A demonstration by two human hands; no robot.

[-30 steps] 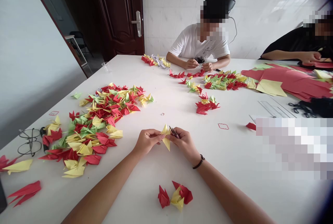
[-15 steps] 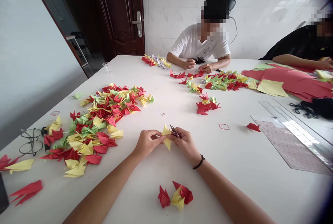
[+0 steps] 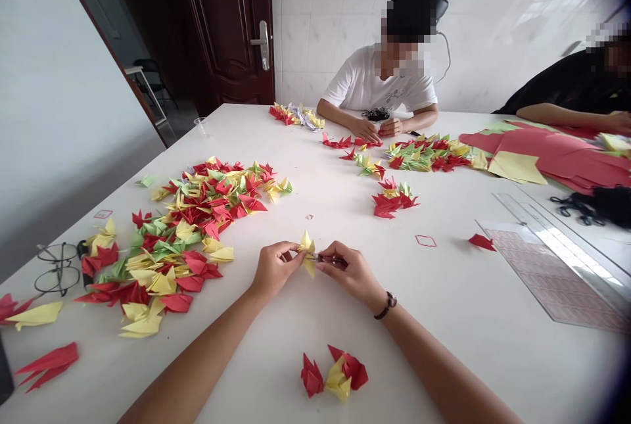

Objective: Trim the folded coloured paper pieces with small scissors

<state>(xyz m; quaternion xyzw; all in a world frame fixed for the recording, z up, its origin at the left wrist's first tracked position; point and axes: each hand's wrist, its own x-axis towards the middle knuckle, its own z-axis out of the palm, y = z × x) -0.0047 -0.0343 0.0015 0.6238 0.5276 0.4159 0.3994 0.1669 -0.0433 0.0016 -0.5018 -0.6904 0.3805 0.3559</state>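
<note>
A small folded yellow paper piece (image 3: 307,252) is held just above the white table (image 3: 458,319) between both hands. My left hand (image 3: 273,269) pinches its left side with closed fingers. My right hand (image 3: 350,271) is closed round thin metal tweezers (image 3: 329,258), whose tips point left into the yellow piece. Three folded pieces, two red and one yellow (image 3: 334,375), lie near the front edge between my forearms.
A big pile of red, yellow and green folded pieces (image 3: 187,227) covers the left of the table, with glasses (image 3: 56,269) beside it. Smaller piles (image 3: 394,200) and red paper sheets (image 3: 557,154) lie farther back. A clear ruler and mat (image 3: 552,259) sit right. Two people work opposite.
My right hand has turned the tweezers from pointing up to lying level, tips in the yellow piece. The person in white has brought both hands together on the table.
</note>
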